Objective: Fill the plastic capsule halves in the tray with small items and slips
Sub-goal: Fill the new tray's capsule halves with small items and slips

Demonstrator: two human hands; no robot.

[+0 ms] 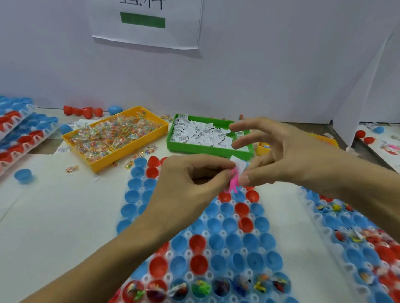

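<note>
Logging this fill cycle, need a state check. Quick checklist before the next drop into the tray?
1. Small pink plastic toy pinched between left hand and right hand: ok.
2. White paper slip held with the toy: ok.
3. Empty blue and red capsule halves open below the hands: ok.
4. Green plastic slip tray stocked: ok.
5. Yellow plastic tray of wrapped items stocked: ok.
6. Which hand carries the load: cannot tell.

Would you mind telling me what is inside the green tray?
The green tray holds a heap of small white printed slips. The right hand covers its right end, so what lies there cannot be seen.
</note>
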